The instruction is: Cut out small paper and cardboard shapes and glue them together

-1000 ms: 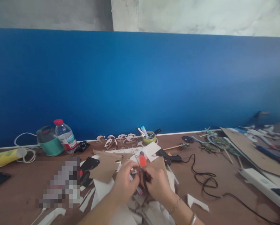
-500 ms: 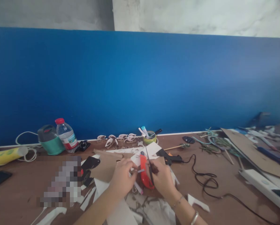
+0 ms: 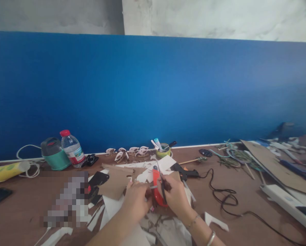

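My right hand (image 3: 175,194) is closed around the dark handles of a pair of scissors (image 3: 161,177), whose blades point away from me. Pinched in my left hand (image 3: 136,201) is a small white paper strip (image 3: 153,187), its end sticking out toward the scissors. Between the two hands, lower down, lies a bright red curved object (image 3: 157,191); its kind is not clear. Sheets of white paper (image 3: 167,164) and brown cardboard (image 3: 114,184) spread around and under my hands. Part of the left fingertips is hidden.
A black glue gun (image 3: 185,172) with a looping cord lies right of my hands. Behind stand a green cup with pens (image 3: 163,150) and white bird-like cutouts (image 3: 119,155). On the left are a water bottle (image 3: 72,150) and phone (image 3: 0,197); at right, a white power strip (image 3: 288,205).
The scissors have turned from near the left hand to beside the red object, uncovering more of it. My left hand has rolled slightly over the paper strip.
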{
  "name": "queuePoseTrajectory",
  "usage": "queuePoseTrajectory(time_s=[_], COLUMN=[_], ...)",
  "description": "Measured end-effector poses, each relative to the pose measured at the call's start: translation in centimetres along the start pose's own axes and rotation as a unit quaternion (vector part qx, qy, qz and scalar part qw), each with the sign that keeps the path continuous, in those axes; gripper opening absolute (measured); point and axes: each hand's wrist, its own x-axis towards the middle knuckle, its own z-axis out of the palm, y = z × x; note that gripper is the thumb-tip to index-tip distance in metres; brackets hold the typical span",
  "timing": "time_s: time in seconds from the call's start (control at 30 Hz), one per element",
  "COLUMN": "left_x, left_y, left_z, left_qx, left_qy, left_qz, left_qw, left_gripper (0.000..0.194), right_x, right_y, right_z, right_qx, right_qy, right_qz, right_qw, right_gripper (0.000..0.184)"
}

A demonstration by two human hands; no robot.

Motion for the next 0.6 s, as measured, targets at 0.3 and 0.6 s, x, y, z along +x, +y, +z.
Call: queuePoseTrajectory(time_s=[0.3,0.6], left_x=[0.03,0.29], left_y=[-0.65,-0.65], left_z=[0.68,0.46], left_qx=[0.015,-0.076], left_qy=[0.004,0.004], left_qz=[-0.007,-0.023], left_qw=[1.000,0.997], left_gripper=[0.011,0.014], right_x=[-0.06,-0.06], right_y=[-0.33,-0.06], right_z=[-0.16,-0.04], right_qx=[-0.023,0.011], right_qy=[0.004,-0.005], right_qz=[-0.002,-0.002], right_qw=[1.000,1.000], right_gripper=[0.021,0.020])
